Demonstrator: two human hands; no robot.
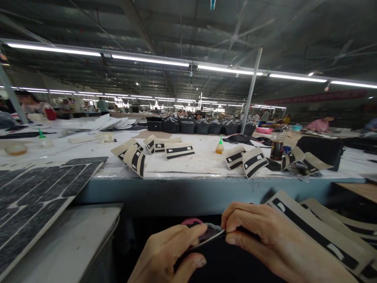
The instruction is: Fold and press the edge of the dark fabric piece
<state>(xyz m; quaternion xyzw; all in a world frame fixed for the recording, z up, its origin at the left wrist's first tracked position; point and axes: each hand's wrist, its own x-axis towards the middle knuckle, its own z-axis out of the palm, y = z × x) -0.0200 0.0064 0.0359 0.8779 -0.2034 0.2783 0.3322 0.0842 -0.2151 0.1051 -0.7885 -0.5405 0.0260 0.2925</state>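
Observation:
My left hand [165, 255] and my right hand [273, 239] meet at the bottom of the view, both closed on a dark fabric piece [210, 234] with a thin pale edge and a red-checked bit at its top. The left thumb and fingers pinch its left side. The right fingers curl over its right end. Under the right hand lies a stack of beige pieces with black stripes [324, 232].
A long blue-edged worktable [188, 184] runs across, with curled striped beige pieces [134, 155], a small glue bottle [219, 146], a dark jar [277, 148] and black bins [200, 126]. Dark grey textured sheets [32, 196] lie left. Other people work far behind.

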